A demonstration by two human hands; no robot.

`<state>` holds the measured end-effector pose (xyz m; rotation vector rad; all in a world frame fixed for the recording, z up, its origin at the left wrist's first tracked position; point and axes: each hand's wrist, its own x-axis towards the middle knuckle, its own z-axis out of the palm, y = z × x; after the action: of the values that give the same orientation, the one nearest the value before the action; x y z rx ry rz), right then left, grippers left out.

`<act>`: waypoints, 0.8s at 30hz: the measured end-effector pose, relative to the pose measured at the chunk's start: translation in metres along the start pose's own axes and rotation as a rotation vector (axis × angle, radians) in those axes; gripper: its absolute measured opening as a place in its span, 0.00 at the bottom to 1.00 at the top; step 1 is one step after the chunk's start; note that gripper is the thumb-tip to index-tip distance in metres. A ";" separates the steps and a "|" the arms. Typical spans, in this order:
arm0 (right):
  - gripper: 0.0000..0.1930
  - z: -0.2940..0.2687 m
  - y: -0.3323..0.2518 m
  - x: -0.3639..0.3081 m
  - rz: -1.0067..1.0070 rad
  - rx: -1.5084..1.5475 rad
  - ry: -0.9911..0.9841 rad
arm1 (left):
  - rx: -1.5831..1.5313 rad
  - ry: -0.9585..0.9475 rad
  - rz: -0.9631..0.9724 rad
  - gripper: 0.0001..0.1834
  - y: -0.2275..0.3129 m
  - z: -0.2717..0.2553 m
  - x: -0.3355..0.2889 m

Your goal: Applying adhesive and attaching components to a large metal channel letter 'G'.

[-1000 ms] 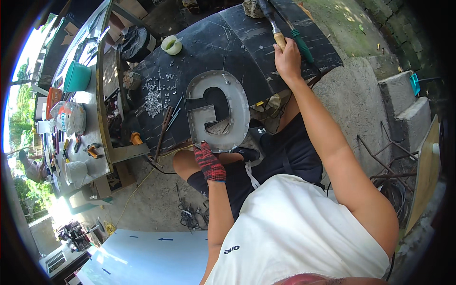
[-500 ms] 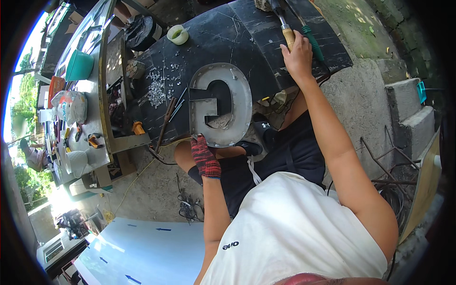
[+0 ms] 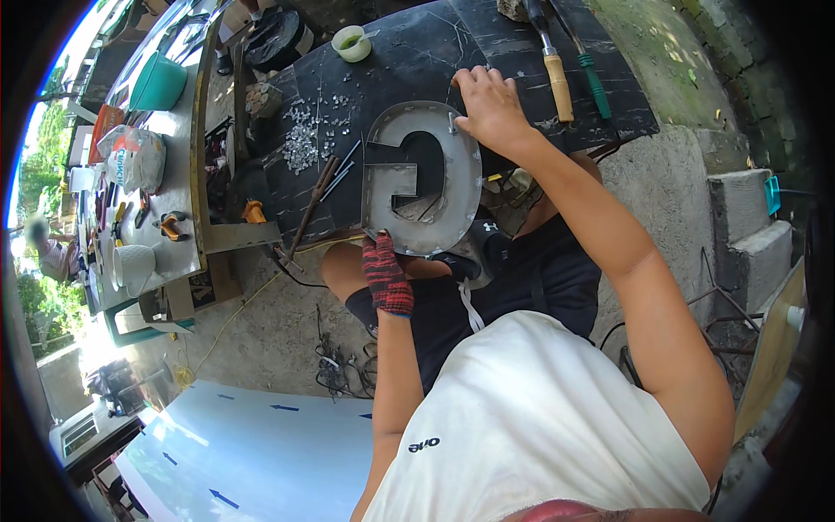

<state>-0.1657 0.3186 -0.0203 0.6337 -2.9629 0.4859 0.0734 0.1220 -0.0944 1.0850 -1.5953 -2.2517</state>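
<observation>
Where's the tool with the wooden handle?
In the head view, the wooden-handled tool is toward the upper right, at the black tabletop, just left of the green-handled tool and right of the person's right hand.

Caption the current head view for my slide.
Gloved left grip holds the near edge of a grey metal channel letter, bare right grip open beside its far curve.

Daylight glares at left, where foliage [image 3: 43,306] seems washed out.
</observation>
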 end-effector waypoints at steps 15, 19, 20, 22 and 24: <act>0.26 0.024 -0.005 -0.007 -0.076 0.032 0.241 | -0.010 -0.031 0.004 0.29 -0.004 0.001 -0.002; 0.17 -0.023 0.005 -0.018 0.095 0.479 0.182 | -0.015 0.013 -0.017 0.28 0.000 0.004 -0.004; 0.16 -0.035 0.008 -0.020 0.123 0.524 0.199 | -0.001 -0.004 -0.026 0.27 0.000 0.001 -0.003; 0.15 -0.056 0.008 -0.019 0.156 0.564 0.237 | 0.007 -0.007 -0.027 0.27 -0.008 -0.006 0.001; 0.14 -0.072 0.002 -0.013 0.090 0.571 0.309 | 0.143 -0.021 0.158 0.26 -0.026 -0.018 0.011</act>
<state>-0.1541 0.3483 0.0458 0.4066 -2.5558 1.3283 0.0836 0.1133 -0.1253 0.9328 -1.8055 -2.0819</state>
